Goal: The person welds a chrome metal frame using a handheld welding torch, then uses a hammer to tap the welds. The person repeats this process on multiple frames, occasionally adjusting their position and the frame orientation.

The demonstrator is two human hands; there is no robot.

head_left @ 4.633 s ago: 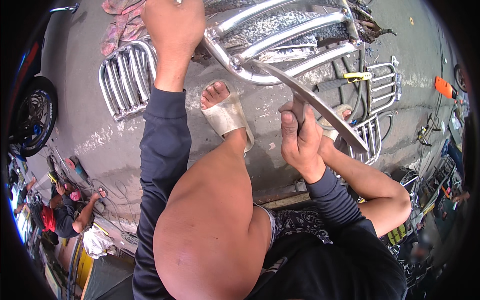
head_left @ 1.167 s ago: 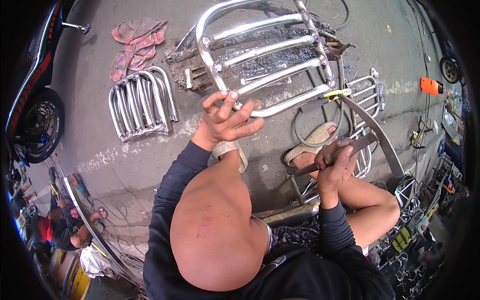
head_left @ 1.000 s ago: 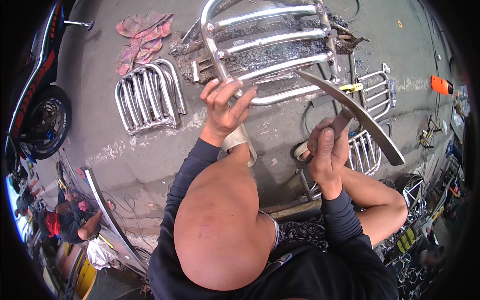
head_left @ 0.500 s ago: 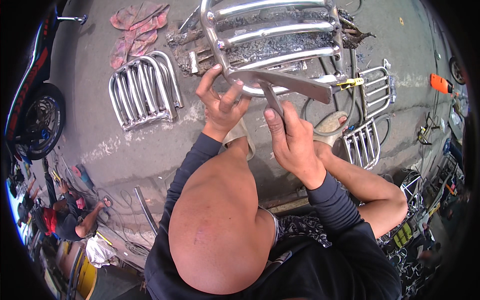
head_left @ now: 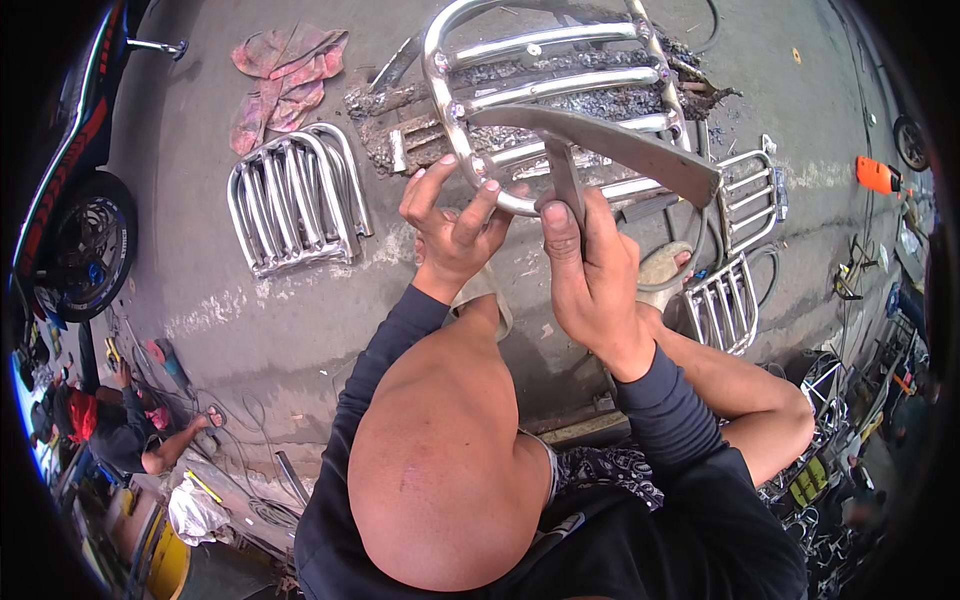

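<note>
1. Above a raised knee, a chrome rack (head_left: 545, 95) is gripped at its curved lower rim by the left hand (head_left: 452, 225), whose fingers are curled around the tube with the fingertips showing on the near side.
2. A flat metal bar (head_left: 600, 145) is held in the right hand (head_left: 590, 275), the fingers being closed tight about its narrow stem just below the rack's rim.
3. The bar is laid slantwise across the rack's lower rails, its broad end pointing to the right.
4. The rack is tilted up off the concrete floor (head_left: 300, 320), over a patch of dark debris.
5. A second rack (head_left: 295, 200) is seen lying flat to the left, well apart, with reddish rags (head_left: 285, 75) beyond it.
6. Smaller racks (head_left: 730, 290) are stacked at the right, beside a sandalled foot (head_left: 665, 270).
</note>
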